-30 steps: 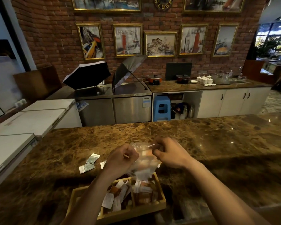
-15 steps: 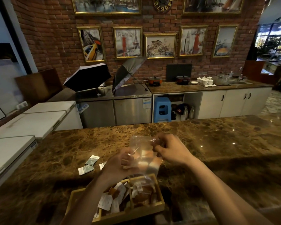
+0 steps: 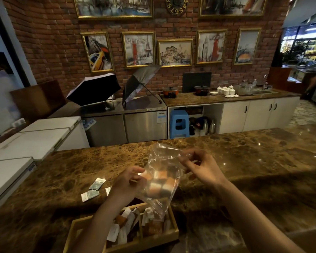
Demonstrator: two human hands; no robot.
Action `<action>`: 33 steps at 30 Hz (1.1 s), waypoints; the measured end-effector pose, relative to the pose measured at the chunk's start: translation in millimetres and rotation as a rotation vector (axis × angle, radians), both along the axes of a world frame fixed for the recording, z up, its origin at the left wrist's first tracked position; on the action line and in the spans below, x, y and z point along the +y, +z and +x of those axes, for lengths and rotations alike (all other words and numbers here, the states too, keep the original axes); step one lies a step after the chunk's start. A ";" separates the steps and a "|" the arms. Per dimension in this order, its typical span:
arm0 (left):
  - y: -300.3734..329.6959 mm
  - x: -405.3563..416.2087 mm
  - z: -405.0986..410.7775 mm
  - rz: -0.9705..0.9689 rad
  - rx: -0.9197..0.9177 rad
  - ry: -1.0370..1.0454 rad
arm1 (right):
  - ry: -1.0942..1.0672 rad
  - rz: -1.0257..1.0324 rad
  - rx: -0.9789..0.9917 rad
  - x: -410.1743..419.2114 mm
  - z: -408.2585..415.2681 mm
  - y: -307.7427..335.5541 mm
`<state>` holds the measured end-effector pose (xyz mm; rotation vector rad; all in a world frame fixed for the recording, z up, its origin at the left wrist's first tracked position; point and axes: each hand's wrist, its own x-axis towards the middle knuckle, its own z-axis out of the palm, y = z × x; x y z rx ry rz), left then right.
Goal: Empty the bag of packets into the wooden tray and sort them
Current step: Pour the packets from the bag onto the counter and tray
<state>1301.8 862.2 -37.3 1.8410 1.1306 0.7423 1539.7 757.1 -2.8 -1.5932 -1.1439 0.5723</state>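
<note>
A clear plastic bag [image 3: 162, 172] with several orange-and-white packets inside hangs upside down above the wooden tray [image 3: 173, 232]. My left hand [image 3: 128, 183] pinches the bag's left side at the packets. My right hand [image 3: 201, 168] grips the bag's upper right edge. The divided tray sits at the counter's near edge and holds several brown and white packets [image 3: 124, 227] in its middle and right compartments. The tray's left part is hidden behind my left forearm.
Two small grey-and-white packets [image 3: 94, 189] lie loose on the brown marble counter [image 3: 244, 161] left of my hands, and a third peeks out beside my left wrist. White chest freezers [image 3: 26, 143] stand beyond the counter's left end.
Both hands have lifted the bag higher and spread it out above the tray. The bag now hangs stretched with its packets bunched low near the left hand.
</note>
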 end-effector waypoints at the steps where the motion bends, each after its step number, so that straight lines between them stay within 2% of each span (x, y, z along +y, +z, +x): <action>1: 0.2 -0.4 4.9 -0.009 -0.018 0.006 | -0.001 0.016 0.037 -3.3 5.1 -1.9; 5: -0.8 -6.5 27.8 -0.033 -0.113 0.023 | -0.101 -0.027 0.154 -12.1 27.5 -14.6; 9: -1.1 -17.1 54.5 -0.182 -0.242 0.009 | -0.204 -0.030 0.425 -23.9 54.9 -25.6; 16: -2.2 -35.3 105.6 -0.366 -0.360 -0.069 | -0.429 0.010 0.554 -50.9 102.4 -51.8; 22: -14.3 -50.1 156.5 -0.313 -0.352 -0.048 | -0.563 0.067 0.633 -73.2 139.9 -82.2; 28: -40.3 -60.7 204.1 -0.217 -0.189 -0.037 | -0.627 -0.139 0.545 -98.9 161.3 -114.2; 30: -52.9 -66.6 212.3 -0.099 -0.042 -0.089 | -0.632 -0.245 0.385 -109.1 160.5 -123.2; 33: -71.1 -79.7 214.6 0.096 0.242 -0.218 | -0.585 -0.443 0.006 -123.4 156.0 -135.4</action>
